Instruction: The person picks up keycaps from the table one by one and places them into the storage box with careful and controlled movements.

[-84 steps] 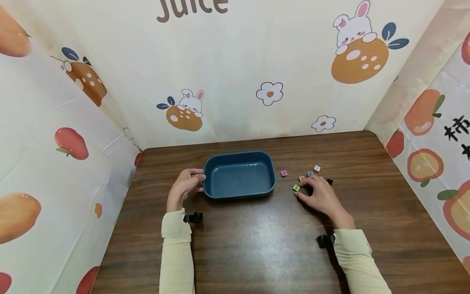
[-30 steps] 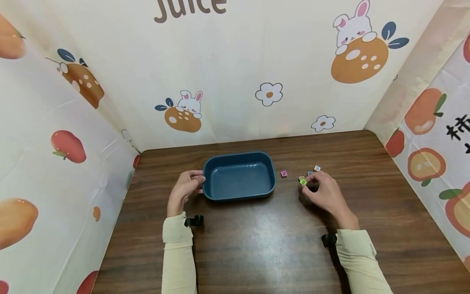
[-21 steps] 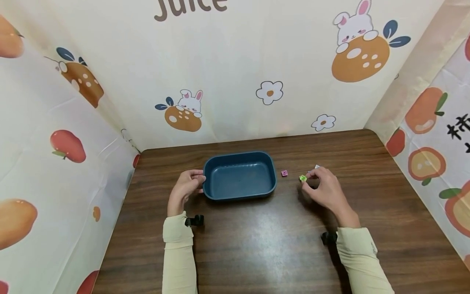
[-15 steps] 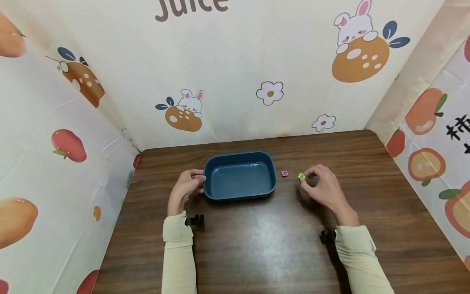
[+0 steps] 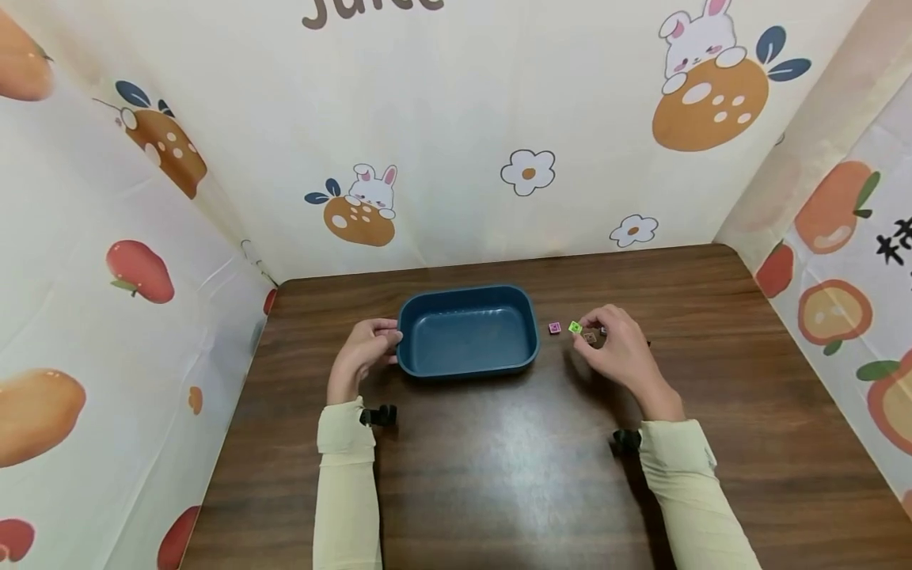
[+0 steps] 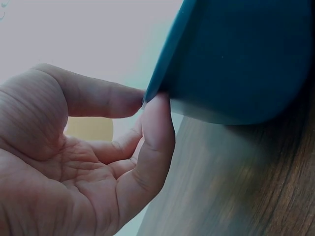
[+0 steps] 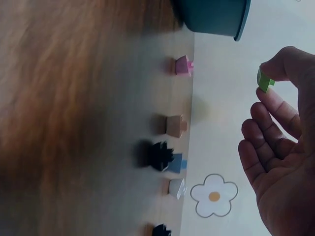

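A dark blue rectangular tub [image 5: 468, 375] stands on the brown table. At its left end my left hand [image 5: 363, 352] pinches the rim between thumb and index finger, as the left wrist view shows close up. A small green block [image 7: 265, 80] with a stud is pinched between the thumb and index fingertip of my right hand [image 7: 285, 132], lifted off the table; its other fingers are loosely bent. Around that hand lie a pink block [image 7: 183, 65], a tan block [image 7: 175, 126], a blue block [image 7: 177, 163], a white block [image 7: 176, 188] and black pieces [image 7: 160, 156].
Wood-grain table [image 5: 492, 491] spreads in front of the tub and both arms. Printed cloth [image 5: 456, 198] with fruit and rabbits walls off the back and sides. A black wrist camera [image 5: 379, 416] sits on the left wrist, another [image 5: 625, 443] on the right.
My right hand picked the green block off the table, passed it over the tan block, then brought it left toward the pink one. My left hand keeps its hold on the rim.
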A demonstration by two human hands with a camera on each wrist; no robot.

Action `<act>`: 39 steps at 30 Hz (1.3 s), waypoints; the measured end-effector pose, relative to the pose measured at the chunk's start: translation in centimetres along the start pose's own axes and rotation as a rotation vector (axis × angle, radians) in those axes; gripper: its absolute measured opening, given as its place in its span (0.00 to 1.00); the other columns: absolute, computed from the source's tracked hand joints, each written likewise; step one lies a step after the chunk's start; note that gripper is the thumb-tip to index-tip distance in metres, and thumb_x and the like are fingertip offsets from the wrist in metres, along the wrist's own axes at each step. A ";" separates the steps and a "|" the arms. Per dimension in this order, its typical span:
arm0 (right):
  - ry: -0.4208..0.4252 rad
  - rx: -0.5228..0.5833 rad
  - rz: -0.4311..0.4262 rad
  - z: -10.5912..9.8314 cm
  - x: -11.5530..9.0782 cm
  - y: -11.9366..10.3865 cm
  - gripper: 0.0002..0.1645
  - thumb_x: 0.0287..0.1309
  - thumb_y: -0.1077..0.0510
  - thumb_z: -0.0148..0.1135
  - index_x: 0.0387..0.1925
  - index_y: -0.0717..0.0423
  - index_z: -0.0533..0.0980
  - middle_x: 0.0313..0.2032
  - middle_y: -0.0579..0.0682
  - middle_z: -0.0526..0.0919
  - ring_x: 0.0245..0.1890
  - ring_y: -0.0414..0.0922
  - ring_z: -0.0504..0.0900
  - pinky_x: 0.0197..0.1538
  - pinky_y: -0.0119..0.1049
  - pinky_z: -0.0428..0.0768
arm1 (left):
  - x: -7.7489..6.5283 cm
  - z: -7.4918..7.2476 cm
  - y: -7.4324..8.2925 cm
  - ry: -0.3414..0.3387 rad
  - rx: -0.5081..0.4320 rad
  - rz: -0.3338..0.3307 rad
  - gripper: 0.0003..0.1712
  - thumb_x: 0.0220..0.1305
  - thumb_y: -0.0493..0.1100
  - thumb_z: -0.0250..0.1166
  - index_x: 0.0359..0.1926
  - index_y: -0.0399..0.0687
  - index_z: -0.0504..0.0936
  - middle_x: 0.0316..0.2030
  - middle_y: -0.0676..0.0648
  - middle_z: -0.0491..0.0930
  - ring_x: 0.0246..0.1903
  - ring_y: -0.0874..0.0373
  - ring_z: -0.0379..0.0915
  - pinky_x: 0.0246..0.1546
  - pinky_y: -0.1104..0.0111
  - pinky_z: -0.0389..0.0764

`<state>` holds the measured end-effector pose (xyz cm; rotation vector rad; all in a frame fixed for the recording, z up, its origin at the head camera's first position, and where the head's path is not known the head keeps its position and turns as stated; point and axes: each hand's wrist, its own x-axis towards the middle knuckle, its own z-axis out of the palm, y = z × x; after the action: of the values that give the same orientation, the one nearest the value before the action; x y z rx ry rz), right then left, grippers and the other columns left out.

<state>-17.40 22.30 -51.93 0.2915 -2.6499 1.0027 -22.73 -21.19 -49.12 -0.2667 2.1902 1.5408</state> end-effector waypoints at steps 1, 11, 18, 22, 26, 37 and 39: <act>0.005 0.002 -0.006 0.1 0.2 -0.1 0.07 0.55 0.63 0.72 0.37 0.61 0.83 0.38 0.58 0.85 0.41 0.56 0.79 0.46 0.48 0.75 | 0.0 0.0 0.1 0.003 0.002 0.001 0.27 0.79 0.39 0.58 0.73 0.31 0.69 0.60 0.32 0.79 0.40 0.58 0.84 0.43 0.67 0.90; -0.048 0.034 -0.044 1.2 2.0 -1.7 0.07 0.60 0.61 0.72 0.39 0.57 0.83 0.42 0.59 0.85 0.47 0.56 0.81 0.52 0.54 0.79 | 0.2 0.0 1.0 0.016 0.027 -0.018 0.26 0.77 0.37 0.58 0.71 0.31 0.70 0.57 0.34 0.79 0.39 0.57 0.81 0.39 0.69 0.89; -0.115 0.028 -0.052 2.6 3.1 -2.8 0.10 0.62 0.59 0.72 0.42 0.58 0.84 0.44 0.58 0.85 0.47 0.57 0.79 0.50 0.50 0.77 | 0.1 0.0 1.3 0.016 0.039 -0.029 0.27 0.77 0.37 0.58 0.72 0.32 0.70 0.55 0.35 0.79 0.36 0.59 0.79 0.36 0.72 0.88; -0.153 0.024 -0.060 3.2 3.4 -3.5 0.12 0.64 0.57 0.71 0.45 0.59 0.85 0.46 0.58 0.85 0.47 0.55 0.78 0.48 0.49 0.77 | 0.0 0.0 1.2 0.011 0.044 -0.029 0.26 0.77 0.37 0.58 0.71 0.31 0.70 0.55 0.35 0.79 0.37 0.57 0.80 0.36 0.71 0.88; -0.173 0.024 -0.069 3.7 3.8 -4.1 0.13 0.65 0.56 0.71 0.46 0.59 0.85 0.46 0.57 0.85 0.48 0.54 0.79 0.50 0.50 0.79 | 0.0 0.1 1.2 0.008 0.041 -0.024 0.26 0.76 0.36 0.58 0.70 0.30 0.71 0.55 0.34 0.80 0.38 0.56 0.82 0.37 0.70 0.89; -0.203 0.004 -0.108 5.2 4.7 -5.4 0.14 0.66 0.55 0.71 0.46 0.60 0.85 0.47 0.56 0.85 0.50 0.54 0.78 0.54 0.52 0.81 | 0.1 0.0 1.2 0.013 0.046 -0.030 0.25 0.77 0.37 0.59 0.70 0.31 0.72 0.52 0.37 0.78 0.39 0.58 0.79 0.33 0.73 0.88; -0.210 0.001 -0.115 5.5 4.8 -5.6 0.13 0.66 0.55 0.71 0.46 0.59 0.85 0.48 0.56 0.85 0.50 0.55 0.79 0.54 0.52 0.81 | 0.1 0.0 1.1 0.012 0.048 -0.032 0.26 0.77 0.37 0.58 0.71 0.31 0.71 0.53 0.37 0.79 0.39 0.57 0.80 0.35 0.72 0.88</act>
<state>-21.35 14.06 -50.85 0.5714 -2.7797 0.9853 -23.29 -20.81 -48.19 -0.2948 2.2180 1.4718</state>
